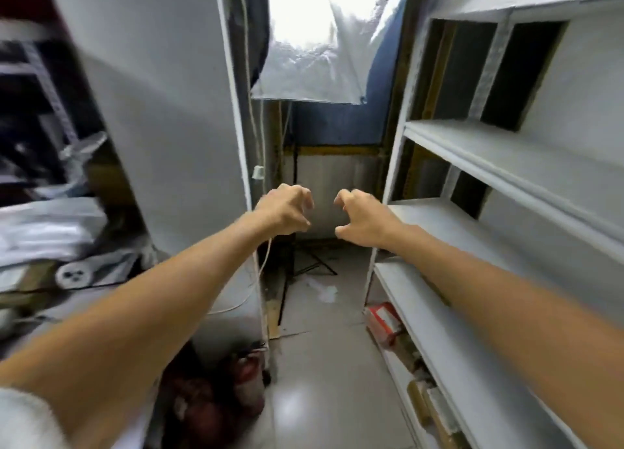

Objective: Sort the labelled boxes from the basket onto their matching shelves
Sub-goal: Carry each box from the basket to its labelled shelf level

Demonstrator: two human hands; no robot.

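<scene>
Two bare arms reach straight out down the narrow aisle, the left hand (287, 210) and right hand (363, 219) level with each other and close, but not touching. Each hand is hooked like a claw, fingers curled in and thumb held below them, closing on air alone. The whole view is smeared with motion, so fine detail is lost.

Just to the right of the right hand stands the white shelf unit (398, 165), and the corner of one shelf board (435, 219) lies right beside that wrist. More boards run above and below the right forearm. Well below that hand, on the lowest level, lies a red-and-white box (385, 320). Nearer the elbow, low down, are some brownish boxes (435, 411), too blurred to read any label.

Left of the left hand rises a tall white panel (162, 110), and a pale cord (266, 256) hangs just under the left wrist. Beyond both hands a dark tripod stand (304, 262) spreads its legs on the tiled floor (320, 381), with a crinkled silver sheet (310, 70) hanging above. Under the left forearm a red cylinder (246, 371) stands on the floor. Far out to the left sits a heap of pale bags (50, 225).
</scene>
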